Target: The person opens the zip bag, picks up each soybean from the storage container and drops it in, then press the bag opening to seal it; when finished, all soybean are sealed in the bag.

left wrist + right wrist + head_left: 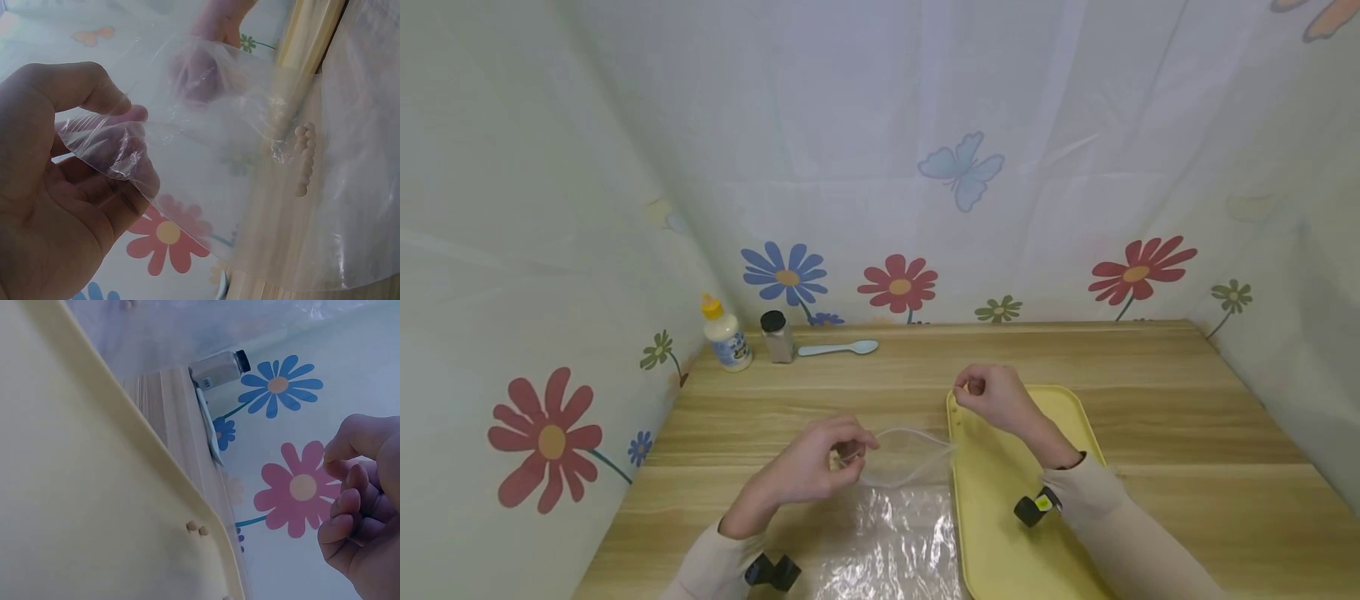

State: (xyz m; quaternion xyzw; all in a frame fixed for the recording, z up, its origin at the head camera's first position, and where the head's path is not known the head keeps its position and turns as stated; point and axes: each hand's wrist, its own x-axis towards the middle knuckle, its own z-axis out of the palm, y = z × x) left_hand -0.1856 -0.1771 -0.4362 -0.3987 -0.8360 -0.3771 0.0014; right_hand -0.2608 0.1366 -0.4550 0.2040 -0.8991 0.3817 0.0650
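My left hand (816, 458) pinches the rim of a clear zip bag (212, 162), with the thumb on one side of the film. The bag mouth gapes to the right, and its body lies across the table toward me. Several small tan beads (304, 156) show through the film in the left wrist view. Raised over the far left corner of the yellow tray (1022, 467), my right hand (1000, 400) has thumb and forefinger pinched together on what looks like a bead, mostly hidden. Below it a few beads (192, 526) sit inside the tray rim.
A white glue bottle (727, 342) with a yellow cap stands at the back left. Beside it are a black-lidded jar (777, 340) and a pale blue spoon (838, 348). A flower-printed curtain (850, 167) hangs behind the wooden table (1195, 400).
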